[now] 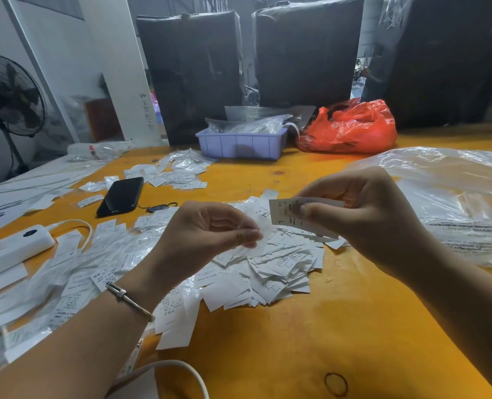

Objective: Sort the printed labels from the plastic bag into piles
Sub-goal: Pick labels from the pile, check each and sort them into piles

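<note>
Lavender tray [240, 145]: at the far edge of the table, filled with clear plastic packets that rise above its rim
Red bag [349, 126]: crumpled just right of the tray; contents hidden
Clear plastic bag [452, 197]: lies flat on the right side of the table, printed text on its near part; the right hand overlaps its left edge
Table [339, 326]: yellow-orange top, a dark ring mark near the front edge
Phone [121, 196]: black, face down, left of centre among scattered labels
Power strip [14, 249]: white, at the left edge, its cable looping across the near labels
Room: three black wrapped bundles [193, 73] stand behind the table; a floor fan [10, 95] is at the far left beside a white pillar
Label pile [270, 272]: loose heap of small white printed labels in the table's middle, below both hands; more spread to the left and far left
Held label [289, 210]: white slip with dark print and an "L", upright above the pile
Right hand [365, 214]: thumb and fingers curled, pinching the held label
Left hand [207, 231]: fingers curled, thumb and fingertips pinching a thin translucent slip [260, 240]; a bracelet on the wrist
</note>
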Demonstrator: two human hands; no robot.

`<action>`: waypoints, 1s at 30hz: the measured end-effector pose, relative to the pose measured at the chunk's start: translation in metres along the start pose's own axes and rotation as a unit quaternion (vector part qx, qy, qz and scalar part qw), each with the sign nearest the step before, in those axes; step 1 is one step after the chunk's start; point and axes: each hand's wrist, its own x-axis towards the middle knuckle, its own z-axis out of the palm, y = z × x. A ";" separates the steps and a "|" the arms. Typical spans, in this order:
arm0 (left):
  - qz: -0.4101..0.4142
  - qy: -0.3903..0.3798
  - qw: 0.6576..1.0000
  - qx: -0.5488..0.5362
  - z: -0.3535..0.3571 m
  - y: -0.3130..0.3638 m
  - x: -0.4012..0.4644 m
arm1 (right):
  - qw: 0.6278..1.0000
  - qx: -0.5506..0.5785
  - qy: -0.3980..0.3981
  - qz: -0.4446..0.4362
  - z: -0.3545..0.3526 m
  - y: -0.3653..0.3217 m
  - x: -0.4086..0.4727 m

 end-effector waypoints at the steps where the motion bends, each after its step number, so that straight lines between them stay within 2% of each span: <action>1: 0.001 0.002 1.000 0.004 0.000 0.000 0.000 | 1.000 -0.004 -0.002 0.005 0.001 0.000 0.000; 7: 0.001 0.003 1.000 0.015 0.000 0.000 0.000 | 0.999 -0.046 0.001 0.014 0.004 0.004 0.000; 15: 0.011 -0.009 0.999 0.034 0.002 -0.001 0.000 | 0.998 -0.039 -0.033 0.025 0.007 0.008 0.000; 25: -0.005 -0.042 0.998 0.055 0.007 -0.004 -0.001 | 0.971 -0.196 -0.137 0.022 0.014 0.017 0.000; 27: -0.009 -0.034 0.998 0.044 0.006 -0.003 0.000 | 0.976 -0.173 -0.129 0.036 0.013 0.017 0.000; 30: -0.020 -0.007 1.000 0.002 0.002 -0.001 0.000 | 0.995 -0.035 -0.066 0.061 0.008 0.015 0.002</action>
